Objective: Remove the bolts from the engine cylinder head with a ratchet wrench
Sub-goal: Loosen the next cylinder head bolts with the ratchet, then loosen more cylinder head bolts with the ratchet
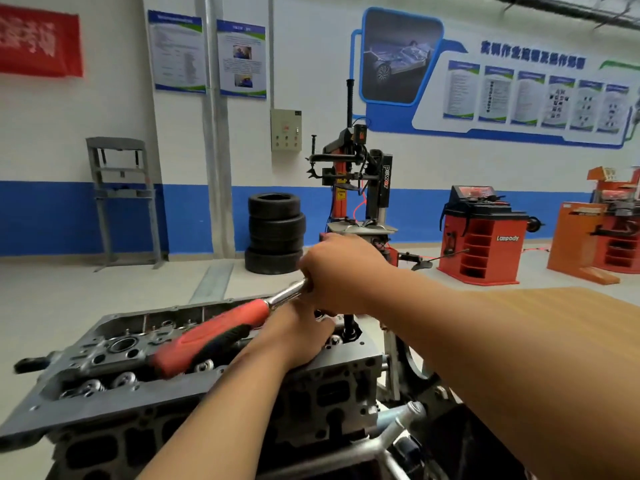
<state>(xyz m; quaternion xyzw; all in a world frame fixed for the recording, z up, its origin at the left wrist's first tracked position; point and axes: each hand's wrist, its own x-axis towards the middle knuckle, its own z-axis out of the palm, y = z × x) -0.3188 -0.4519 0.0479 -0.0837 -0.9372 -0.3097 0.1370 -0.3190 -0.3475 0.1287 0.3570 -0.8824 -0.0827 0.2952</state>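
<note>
The grey engine cylinder head (114,386) sits on a metal stand in front of me. A ratchet wrench (211,336) with a red and black handle lies slanted above it, handle pointing left. My right hand (341,271) grips the wrench at its chrome head end. A black extension with a socket (349,329) drops from there onto a bolt near the head's right end. My left hand (298,339) rests on the cylinder head under the chrome shank, fingers reaching toward the extension. The right hand hides part of those fingers.
A wooden tabletop (554,327) lies to my right. Beyond the engine stand a tyre changer (360,188), a stack of tyres (275,233), a red wheel balancer (481,237), orange equipment (599,233) and a grey press frame (121,199) by the wall.
</note>
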